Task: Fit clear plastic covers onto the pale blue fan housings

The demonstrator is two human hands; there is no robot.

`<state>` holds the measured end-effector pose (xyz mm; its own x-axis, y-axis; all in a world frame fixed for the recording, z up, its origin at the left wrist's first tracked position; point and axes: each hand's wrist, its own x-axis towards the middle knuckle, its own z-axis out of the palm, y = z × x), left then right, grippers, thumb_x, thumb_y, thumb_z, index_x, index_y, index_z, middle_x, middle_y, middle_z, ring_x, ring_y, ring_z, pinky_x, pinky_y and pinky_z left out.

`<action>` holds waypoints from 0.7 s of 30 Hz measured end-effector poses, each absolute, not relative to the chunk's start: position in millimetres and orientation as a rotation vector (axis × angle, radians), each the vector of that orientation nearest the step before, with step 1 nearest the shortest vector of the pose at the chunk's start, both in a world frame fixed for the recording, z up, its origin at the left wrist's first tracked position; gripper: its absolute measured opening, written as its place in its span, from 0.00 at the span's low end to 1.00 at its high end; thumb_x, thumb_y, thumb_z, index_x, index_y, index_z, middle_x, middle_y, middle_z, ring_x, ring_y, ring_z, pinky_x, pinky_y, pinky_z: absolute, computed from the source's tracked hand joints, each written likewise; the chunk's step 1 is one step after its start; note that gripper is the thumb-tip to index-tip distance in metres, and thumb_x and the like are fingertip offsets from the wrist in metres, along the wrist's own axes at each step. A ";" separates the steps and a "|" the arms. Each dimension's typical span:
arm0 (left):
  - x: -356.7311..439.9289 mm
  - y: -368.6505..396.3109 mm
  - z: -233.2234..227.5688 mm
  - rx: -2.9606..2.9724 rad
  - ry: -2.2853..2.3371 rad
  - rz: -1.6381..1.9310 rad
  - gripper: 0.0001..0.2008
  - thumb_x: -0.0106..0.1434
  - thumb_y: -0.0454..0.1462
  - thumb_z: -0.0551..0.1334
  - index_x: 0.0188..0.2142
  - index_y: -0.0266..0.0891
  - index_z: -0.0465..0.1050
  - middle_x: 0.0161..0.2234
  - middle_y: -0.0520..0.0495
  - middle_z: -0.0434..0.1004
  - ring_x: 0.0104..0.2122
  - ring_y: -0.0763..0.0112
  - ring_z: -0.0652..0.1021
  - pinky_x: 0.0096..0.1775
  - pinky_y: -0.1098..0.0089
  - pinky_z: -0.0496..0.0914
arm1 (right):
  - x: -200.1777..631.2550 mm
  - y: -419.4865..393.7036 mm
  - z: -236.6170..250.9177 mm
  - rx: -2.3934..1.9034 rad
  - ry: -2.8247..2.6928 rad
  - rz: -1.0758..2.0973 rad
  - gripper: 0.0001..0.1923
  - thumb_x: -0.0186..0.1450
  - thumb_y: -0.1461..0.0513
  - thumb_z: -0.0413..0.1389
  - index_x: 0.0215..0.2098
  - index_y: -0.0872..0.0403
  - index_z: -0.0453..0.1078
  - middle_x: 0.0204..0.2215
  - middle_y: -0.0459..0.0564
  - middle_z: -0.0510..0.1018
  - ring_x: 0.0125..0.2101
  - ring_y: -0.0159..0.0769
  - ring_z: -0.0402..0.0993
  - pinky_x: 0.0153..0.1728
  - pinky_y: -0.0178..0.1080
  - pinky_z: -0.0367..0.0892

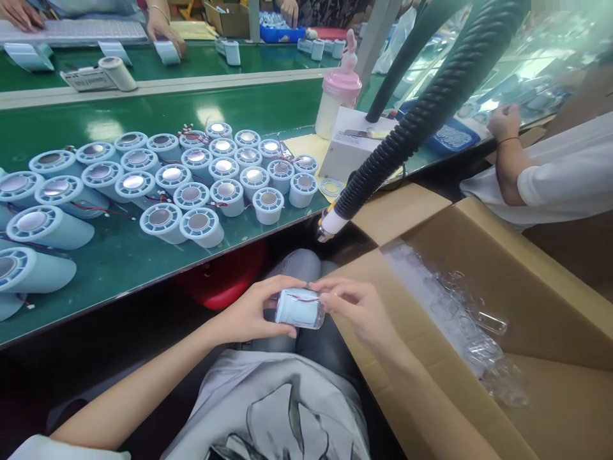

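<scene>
Over my lap, my left hand (261,311) is wrapped round a light-blue plastic cylinder (294,308), which lies on its side. A clear plastic sleeve (320,315) shows at the cylinder's right end. Along its upper side runs a thin red-and-black wire (305,298). My right hand (354,306) closes its fingertips on the wire's right end, right at the clear sleeve. Several similar light-blue cylinders (198,222) with metallic round centres and wires stand or lean on the green table (115,262), ahead and to the left.
An open cardboard box (507,275) with clear plastic pieces (479,345) stands at my right. A ribbed black hose (397,147) hangs over the table edge. A pink-lidded bottle (335,96) stands by a white box (352,144). Co-workers' hands (165,32) are across the table and at right.
</scene>
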<state>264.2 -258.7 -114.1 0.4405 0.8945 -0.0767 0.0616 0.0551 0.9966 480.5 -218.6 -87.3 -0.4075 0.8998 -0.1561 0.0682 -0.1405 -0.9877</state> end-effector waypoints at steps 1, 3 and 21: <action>265.8 -260.2 -110.2 1.276 0.932 0.807 0.32 0.52 0.37 0.72 0.56 0.47 0.67 0.55 0.42 0.68 0.53 0.57 0.73 0.50 0.60 0.73 | 482.3 -218.3 -87.7 -1.071 -1.485 1.639 0.11 0.57 0.55 0.65 0.21 0.52 0.76 0.38 0.53 0.82 0.41 0.44 0.79 0.41 0.44 0.75; 268.7 -264.2 -102.7 1.085 0.927 0.846 0.30 0.53 0.36 0.71 0.55 0.45 0.67 0.55 0.42 0.69 0.50 0.59 0.75 0.50 0.61 0.73 | 486.5 -220.1 -87.7 -0.961 -1.659 1.559 0.10 0.53 0.56 0.68 0.33 0.50 0.79 0.46 0.53 0.80 0.49 0.47 0.76 0.46 0.47 0.74; 259.3 -275.7 -76.8 1.527 0.966 0.797 0.39 0.52 0.37 0.73 0.61 0.49 0.62 0.61 0.42 0.65 0.58 0.55 0.70 0.57 0.58 0.67 | 500.2 -235.8 -70.8 -0.906 -1.712 1.775 0.26 0.56 0.60 0.68 0.50 0.49 0.67 0.48 0.51 0.76 0.46 0.40 0.75 0.45 0.41 0.76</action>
<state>259.3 -275.7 -76.8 0.4402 0.8978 -0.0151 0.1561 -0.0600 0.9859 500.2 -235.8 -70.8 -0.6481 0.7528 -0.1152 0.0876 -0.0766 -0.9932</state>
